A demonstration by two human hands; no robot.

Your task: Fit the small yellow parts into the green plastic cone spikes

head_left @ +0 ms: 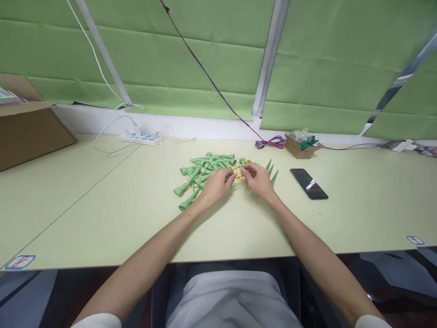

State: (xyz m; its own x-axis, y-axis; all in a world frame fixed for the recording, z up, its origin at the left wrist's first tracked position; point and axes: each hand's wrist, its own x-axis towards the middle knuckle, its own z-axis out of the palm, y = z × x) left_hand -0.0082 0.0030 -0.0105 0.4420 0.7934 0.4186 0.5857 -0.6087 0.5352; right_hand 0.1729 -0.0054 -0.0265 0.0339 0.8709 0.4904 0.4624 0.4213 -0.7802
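Green plastic spikes (191,180) with wide round collars, looking like plant watering spikes, lie in a loose heap on the table. Small yellow plastic pieces (240,176) are scattered at the heap's right side, between my hands. My left hand (217,186) is closed in a pinch at the heap's right edge, partly covering some spikes. Facing it, my right hand (258,178) pinches with thumb and forefinger just above the yellow pieces. What either set of fingertips holds is too small to make out. A few green pointed tips (272,171) show just beyond my right hand.
A black phone (309,184) lies to the right on the table (136,218). Behind it stand a small cardboard box (300,149) with plastic wrapping and a coiled red-blue cable (271,143). At the back left are a power strip (143,137) and a large cardboard box (34,134).
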